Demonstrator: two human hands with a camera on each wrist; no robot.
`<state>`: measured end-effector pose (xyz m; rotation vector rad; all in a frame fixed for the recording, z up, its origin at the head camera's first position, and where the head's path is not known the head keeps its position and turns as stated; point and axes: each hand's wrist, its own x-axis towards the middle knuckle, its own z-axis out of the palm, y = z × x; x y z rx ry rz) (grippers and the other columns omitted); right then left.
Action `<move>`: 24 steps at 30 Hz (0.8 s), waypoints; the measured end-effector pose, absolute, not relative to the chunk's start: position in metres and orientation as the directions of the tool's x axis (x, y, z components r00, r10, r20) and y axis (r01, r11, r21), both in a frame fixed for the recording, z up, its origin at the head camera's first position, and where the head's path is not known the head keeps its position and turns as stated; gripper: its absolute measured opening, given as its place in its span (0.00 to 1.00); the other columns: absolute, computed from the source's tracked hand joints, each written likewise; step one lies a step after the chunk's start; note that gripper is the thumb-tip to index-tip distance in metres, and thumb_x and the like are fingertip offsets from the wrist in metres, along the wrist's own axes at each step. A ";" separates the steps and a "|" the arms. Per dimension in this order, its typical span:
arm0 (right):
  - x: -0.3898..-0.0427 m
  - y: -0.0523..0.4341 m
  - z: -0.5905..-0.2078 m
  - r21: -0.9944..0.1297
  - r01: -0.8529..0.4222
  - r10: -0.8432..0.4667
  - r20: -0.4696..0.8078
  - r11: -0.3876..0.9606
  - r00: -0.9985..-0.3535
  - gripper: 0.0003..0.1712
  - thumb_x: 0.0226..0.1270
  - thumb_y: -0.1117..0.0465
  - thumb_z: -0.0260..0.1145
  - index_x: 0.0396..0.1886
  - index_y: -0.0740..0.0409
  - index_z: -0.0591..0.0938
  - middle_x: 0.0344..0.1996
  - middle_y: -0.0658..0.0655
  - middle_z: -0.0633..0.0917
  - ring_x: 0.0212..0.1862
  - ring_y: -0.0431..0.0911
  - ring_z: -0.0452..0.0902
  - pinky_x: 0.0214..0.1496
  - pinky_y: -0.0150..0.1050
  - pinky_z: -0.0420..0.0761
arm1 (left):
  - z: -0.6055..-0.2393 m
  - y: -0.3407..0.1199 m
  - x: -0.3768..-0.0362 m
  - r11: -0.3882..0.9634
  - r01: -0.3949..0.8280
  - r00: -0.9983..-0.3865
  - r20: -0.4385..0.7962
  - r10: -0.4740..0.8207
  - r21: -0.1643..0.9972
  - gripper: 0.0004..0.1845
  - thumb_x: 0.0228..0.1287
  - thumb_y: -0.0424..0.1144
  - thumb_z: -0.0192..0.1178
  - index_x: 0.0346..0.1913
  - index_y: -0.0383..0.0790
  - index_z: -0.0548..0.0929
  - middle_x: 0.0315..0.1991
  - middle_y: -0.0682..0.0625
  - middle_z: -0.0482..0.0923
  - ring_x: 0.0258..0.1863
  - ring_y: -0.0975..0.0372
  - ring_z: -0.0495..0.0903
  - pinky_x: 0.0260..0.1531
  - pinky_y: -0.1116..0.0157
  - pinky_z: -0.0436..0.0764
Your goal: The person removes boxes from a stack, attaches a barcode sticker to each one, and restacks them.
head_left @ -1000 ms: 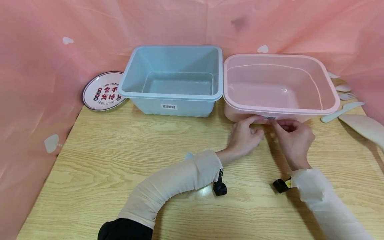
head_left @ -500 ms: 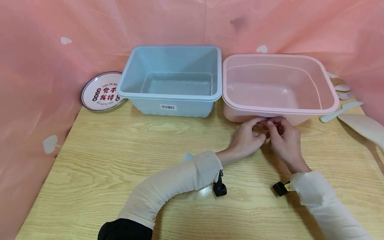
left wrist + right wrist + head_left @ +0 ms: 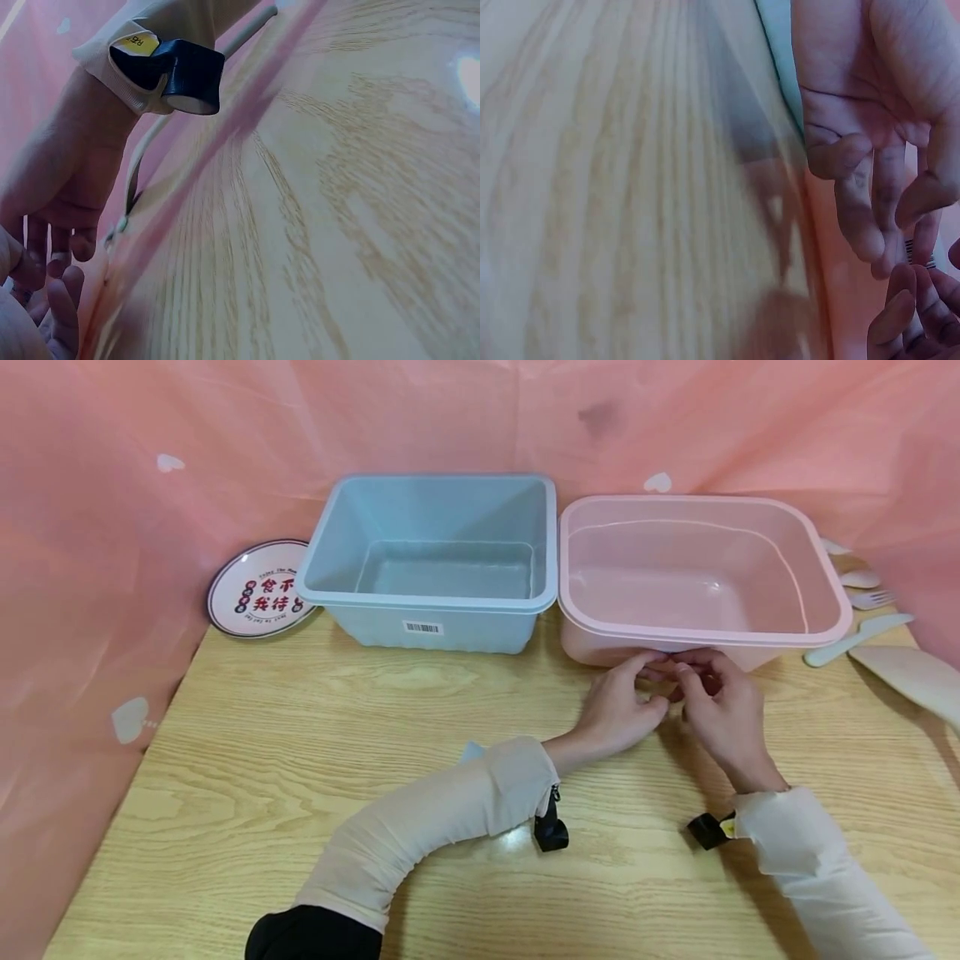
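Note:
Both hands work at the front wall of a pink plastic basin (image 3: 675,635). The left hand (image 3: 615,714) has its fingertips against that wall, its thumb apart from its forefinger. Close beside it is the right hand (image 3: 723,718), thumb and forefinger near each other at the same spot. Black barcode stripes of a label (image 3: 910,250) show between the fingers in the right wrist view; the fingers hide most of it. In the left wrist view the fingers of the right hand (image 3: 71,165) bend loosely toward the left hand (image 3: 26,322). Whether the right fingertips pinch the label edge is hidden.
A blue basin (image 3: 442,602) with a barcode label stands left of the pink one. A round printed plate (image 3: 255,593) leans behind it. Right of the pink basin lie a pale knife (image 3: 858,639), a fork (image 3: 873,600), a spoon (image 3: 860,579) and a large ladle-like utensil (image 3: 907,672).
The right hand has moved left, closer to the left hand, so the label that showed between them is now covered in the head view. The left hand has barely shifted.

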<state>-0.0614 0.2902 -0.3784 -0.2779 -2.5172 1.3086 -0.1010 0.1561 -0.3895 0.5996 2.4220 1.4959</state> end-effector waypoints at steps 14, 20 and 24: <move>-0.061 0.289 -0.377 -0.842 0.035 0.274 0.136 0.539 -0.952 0.14 0.71 0.66 0.54 0.48 0.70 0.79 0.25 0.35 0.79 0.21 0.32 0.76 0.15 0.27 0.74 | -0.389 0.159 -0.100 0.446 0.210 -0.897 -0.010 0.441 0.870 0.27 0.56 0.37 0.62 0.61 0.56 0.75 0.47 0.62 0.82 0.30 0.79 0.77 0.36 0.80 0.69; -0.061 0.297 -0.384 -0.841 0.059 0.286 0.117 0.538 -0.951 0.13 0.72 0.63 0.54 0.48 0.67 0.79 0.24 0.37 0.79 0.22 0.32 0.76 0.17 0.28 0.75 | -0.389 0.157 -0.100 0.429 0.192 -0.896 -0.021 0.443 0.883 0.27 0.56 0.35 0.62 0.60 0.58 0.76 0.47 0.61 0.82 0.30 0.79 0.77 0.37 0.80 0.70; -0.061 0.295 -0.386 -0.850 0.045 0.262 0.111 0.525 -0.959 0.14 0.71 0.65 0.55 0.49 0.70 0.78 0.26 0.37 0.79 0.22 0.31 0.76 0.17 0.29 0.77 | -0.391 0.158 -0.100 0.436 0.199 -0.894 -0.020 0.448 0.878 0.26 0.55 0.36 0.62 0.58 0.57 0.77 0.46 0.62 0.83 0.28 0.80 0.77 0.36 0.80 0.70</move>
